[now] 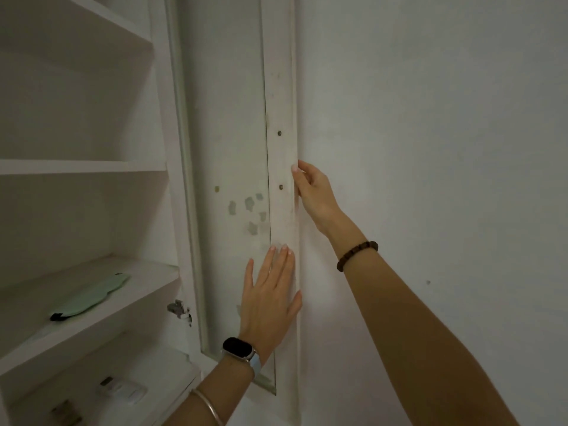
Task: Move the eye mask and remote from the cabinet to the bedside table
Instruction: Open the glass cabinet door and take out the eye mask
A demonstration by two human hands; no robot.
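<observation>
A pale green eye mask (92,298) with a black strap end lies on a white cabinet shelf (101,321) at the lower left. On the shelf below it lies a white remote (124,392). The cabinet door (233,179) stands swung open, its inner side facing me. My left hand (270,296) rests flat on the door's inner face near its free edge, fingers spread. My right hand (313,195) grips that edge higher up, fingers wrapped behind it. Both hands are well to the right of the mask.
Upper cabinet shelves (83,167) are bare. A metal hinge (179,310) sits where the door meets the frame. A small dark object (66,410) lies at the bottom left. A plain white wall (430,149) fills the right side.
</observation>
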